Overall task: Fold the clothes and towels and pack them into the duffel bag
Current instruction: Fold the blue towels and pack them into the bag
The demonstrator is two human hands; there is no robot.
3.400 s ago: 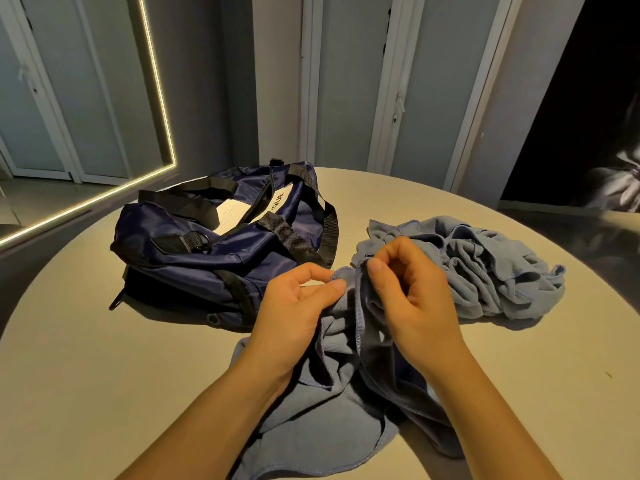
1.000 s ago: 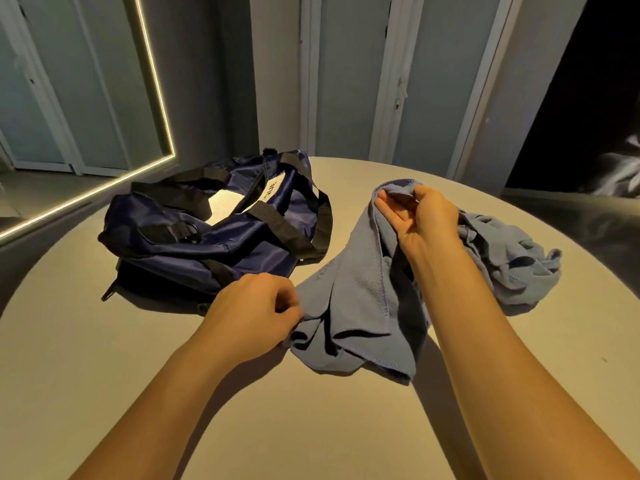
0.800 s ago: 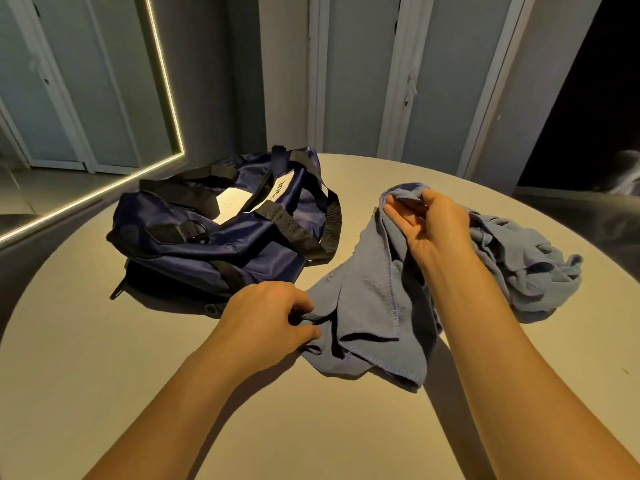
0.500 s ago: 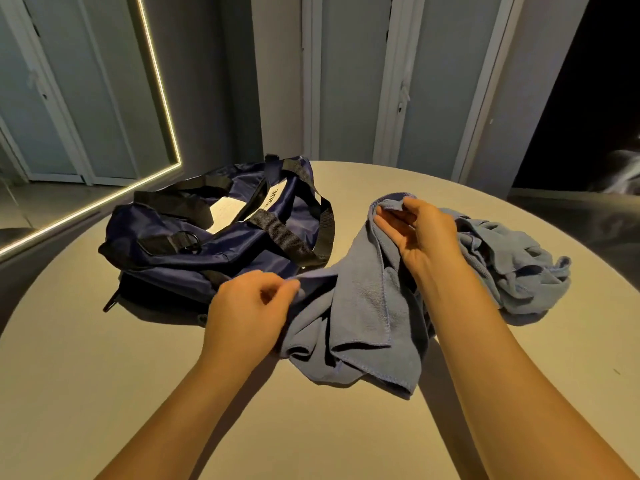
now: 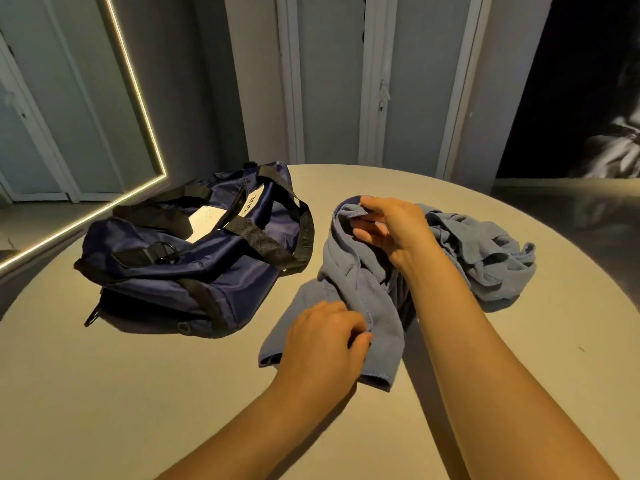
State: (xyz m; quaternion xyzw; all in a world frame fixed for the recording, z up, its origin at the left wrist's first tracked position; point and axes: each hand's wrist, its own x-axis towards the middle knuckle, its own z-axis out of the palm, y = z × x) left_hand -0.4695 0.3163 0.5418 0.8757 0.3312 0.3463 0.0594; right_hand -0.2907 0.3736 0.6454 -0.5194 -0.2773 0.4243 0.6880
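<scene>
Left hand (image 5: pixel 325 344), fingers curled, grips the towel (image 5: pixel 353 282) at its near edge; right hand (image 5: pixel 394 226) pinches the far end (thumb on top). Risk, I judge: the twisted middle folds crooked.

Duffel bag (image 5: pixel 194 258) left of towel (image 5: pixel 349 296), crumpled cloth (image 5: pixel 485 258) right, on table (image 5: pixel 104 393)

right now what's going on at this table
A person is sorting out a blue towel on the table. The left hand pinches its near edge while the right hand holds the far end raised. It is bunched, not yet folded. A navy duffel bag lies to the left, and another crumpled blue cloth sits behind the right hand.
</scene>
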